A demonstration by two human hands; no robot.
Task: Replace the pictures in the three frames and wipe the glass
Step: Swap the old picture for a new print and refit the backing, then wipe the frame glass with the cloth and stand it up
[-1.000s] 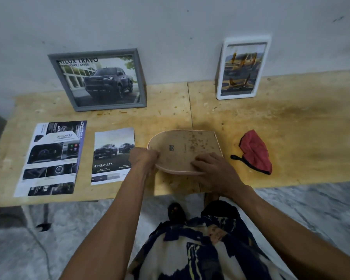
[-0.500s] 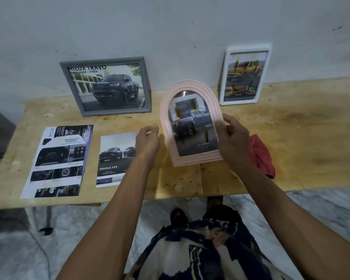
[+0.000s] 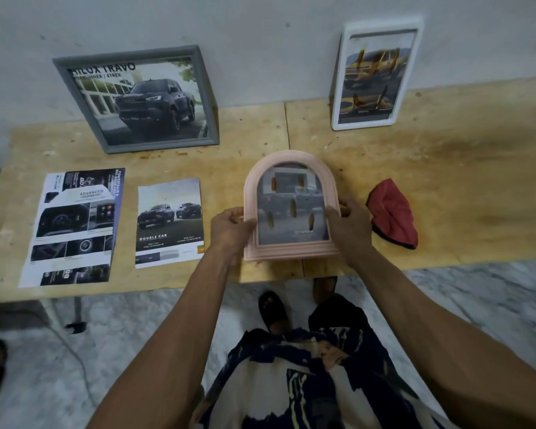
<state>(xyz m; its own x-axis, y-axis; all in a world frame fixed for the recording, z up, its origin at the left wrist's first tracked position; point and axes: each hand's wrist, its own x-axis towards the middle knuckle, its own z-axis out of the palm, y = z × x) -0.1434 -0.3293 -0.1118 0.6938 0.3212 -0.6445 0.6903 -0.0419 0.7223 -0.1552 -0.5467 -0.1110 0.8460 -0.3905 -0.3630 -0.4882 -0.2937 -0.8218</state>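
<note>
Pink arched frame — we grip it glass-up, left hand and right hand closed on its sides; red cloth lies right of it.

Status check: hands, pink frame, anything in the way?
Both hands, left and right, grip the pink frame by its sides, glass up, over the table edge. Red cloth untouched, right. Nothing blocking.

At the bottom centre, the person wears a garment patterned in navy, cream and yellow (forearms bare, no sleeves) and dark sandals.
</note>
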